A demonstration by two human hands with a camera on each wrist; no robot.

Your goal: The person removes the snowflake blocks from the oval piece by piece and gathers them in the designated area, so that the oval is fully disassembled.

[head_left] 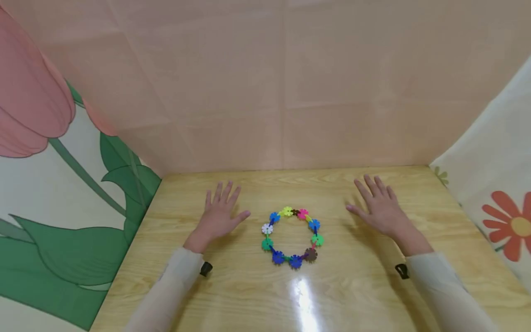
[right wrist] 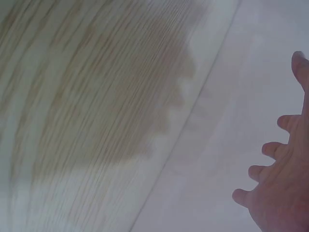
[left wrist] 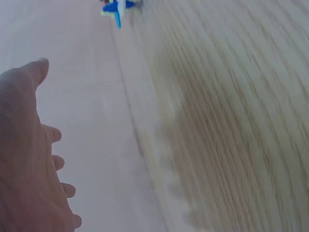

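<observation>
Closest to the person, pale sleeves [head_left: 174,281] came in from seven and five o'clock, a small black object [head_left: 206,269] beside each cuff. A streak of glare [head_left: 304,302] shone on the wood-grain counter [head_left: 244,295] between them.

Just beyond it, at the middle of the counter, lay the ring [head_left: 295,262], a closed, slightly uneven loop of notched, flower-like plastic discs, flat ones joined by others set on edge. Its near side ran dark blue at six and seven, brown nearer five, green at eight and light green at three. Farther round came white past nine, brighter blue at two and near eleven, pink at one, yellow at twelve, with a dark brown link between those last two.

The left hand [head_left: 217,220] hung above the wood toward ten o'clock of the ring, the right hand [head_left: 382,213] toward two, both well apart from it. Their fingers were released and spread, grasping nothing.

At twelve stood a creased pink cloth [head_left: 282,92]; a tulip print [head_left: 29,92] rose at ten, an orange-red flower print [head_left: 514,226] at three.
</observation>
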